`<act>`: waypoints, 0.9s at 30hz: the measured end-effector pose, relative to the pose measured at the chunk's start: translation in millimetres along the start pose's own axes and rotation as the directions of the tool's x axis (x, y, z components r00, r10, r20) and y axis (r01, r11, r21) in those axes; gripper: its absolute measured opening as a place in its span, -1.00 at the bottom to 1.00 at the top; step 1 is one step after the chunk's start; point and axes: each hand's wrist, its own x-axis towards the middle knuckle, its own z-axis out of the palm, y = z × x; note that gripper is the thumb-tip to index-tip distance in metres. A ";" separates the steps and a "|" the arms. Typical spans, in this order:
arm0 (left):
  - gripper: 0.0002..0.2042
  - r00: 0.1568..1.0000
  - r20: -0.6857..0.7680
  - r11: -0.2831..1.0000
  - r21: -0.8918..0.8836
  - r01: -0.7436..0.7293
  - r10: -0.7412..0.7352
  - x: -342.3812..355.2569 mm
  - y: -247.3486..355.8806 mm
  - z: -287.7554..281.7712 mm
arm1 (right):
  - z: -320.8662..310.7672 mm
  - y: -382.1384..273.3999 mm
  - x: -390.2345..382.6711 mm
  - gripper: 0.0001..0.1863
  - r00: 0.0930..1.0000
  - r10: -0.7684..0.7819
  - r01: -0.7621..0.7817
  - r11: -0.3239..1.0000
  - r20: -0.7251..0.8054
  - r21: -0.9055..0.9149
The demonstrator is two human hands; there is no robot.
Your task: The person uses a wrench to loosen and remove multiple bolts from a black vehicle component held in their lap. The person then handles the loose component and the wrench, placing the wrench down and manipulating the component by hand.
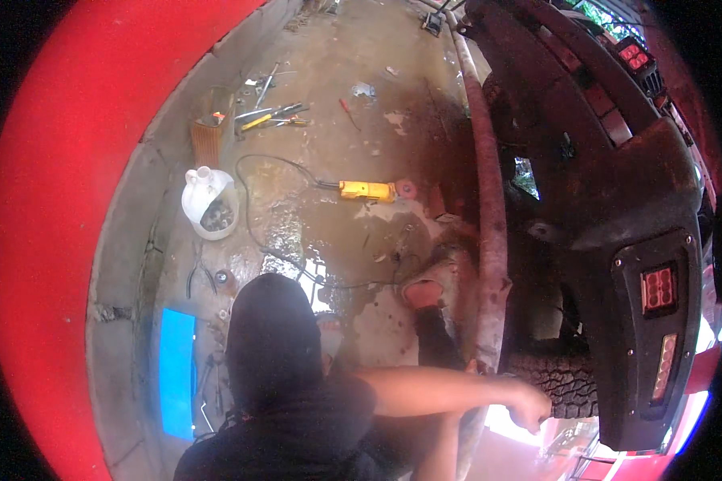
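My left forearm reaches across to the right, and my left hand [529,406] is closed with its fingers curled down, beside a knobbly black tyre [557,385]. Whatever those fingers grip, if anything, I cannot make out. Behind that forearm my right arm comes up from the lower edge. Only a little of my right hand [474,367] shows, at the long rusty pipe [489,216]; its fingers are mostly hidden. Right of the pipe stands a large black vehicle bumper [642,180] with a square red-looking light [659,290] set in it.
A yellow angle grinder [365,191] lies on the wet concrete floor, its black cord [247,216] looping left. Farther left are a cut white jug [205,192] with grey bits inside, several hand tools [273,116] and a blue panel [178,373]. A low block wall [128,232] runs along the left.
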 end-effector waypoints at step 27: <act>-0.74 0.773 -0.626 0.908 -0.375 -0.190 -0.097 -172.9 -11.9 9.3 | 21.8 -31.7 49.9 -0.72 0.944 -0.181 0.317 0.728 -0.276 0.608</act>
